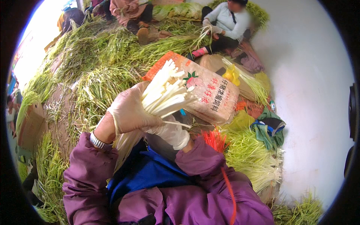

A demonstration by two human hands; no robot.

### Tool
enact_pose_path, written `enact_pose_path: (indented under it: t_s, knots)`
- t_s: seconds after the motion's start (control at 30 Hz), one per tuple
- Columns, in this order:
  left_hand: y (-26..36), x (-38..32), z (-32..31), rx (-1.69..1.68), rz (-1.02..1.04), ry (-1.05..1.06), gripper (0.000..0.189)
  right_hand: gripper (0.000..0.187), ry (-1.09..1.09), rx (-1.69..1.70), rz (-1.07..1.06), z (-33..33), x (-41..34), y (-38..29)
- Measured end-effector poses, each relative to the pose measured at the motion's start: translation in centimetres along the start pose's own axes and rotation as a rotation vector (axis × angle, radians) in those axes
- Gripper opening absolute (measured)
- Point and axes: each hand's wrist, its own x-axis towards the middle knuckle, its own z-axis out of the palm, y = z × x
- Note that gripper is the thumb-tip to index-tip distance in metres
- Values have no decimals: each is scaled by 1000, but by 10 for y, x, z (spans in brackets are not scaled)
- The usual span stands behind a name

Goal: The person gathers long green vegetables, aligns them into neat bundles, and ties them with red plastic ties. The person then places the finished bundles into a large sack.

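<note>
A thick bundle of pale vegetable stalks point(166, 92), perhaps garlic chives or garlic shoots, slants upward in front of me with its white ends at the top. My left hand point(133, 111), in a translucent glove, is closed around the bundle's middle. Below it on the right is my right hand point(171, 133), also gloved; its fingers are hidden behind the bundle and my left hand. One thin stalk sticks out sideways between the hands. A printed woven sack point(222, 98) lies just beyond. Red plastic ties point(215, 140) fan out beside my right forearm.
Loose green stalks point(104, 90) cover much of the floor at left. Trimmed bundles point(250, 160) lie at right beside a green cloth point(268, 129) and a white wall point(309, 112). A co-worker point(230, 22) sits at upper right holding stalks; other people sit at the top.
</note>
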Motion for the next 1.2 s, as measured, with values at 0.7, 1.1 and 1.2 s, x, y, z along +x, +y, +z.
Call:
enact_pose_path:
  t_s: [0.7,1.1,1.2]
  knots:
    - [11,11,101,485,-1,-28,103,42,-289,-1428,-328,-141,-88,-34]
    - [-18,23,116,520,33,105,69,35,553,-1093,532,-76,-85,-140]
    - [-14,23,113,518,32,63,72,50,271,-1402,-20,-58,-77,-135]
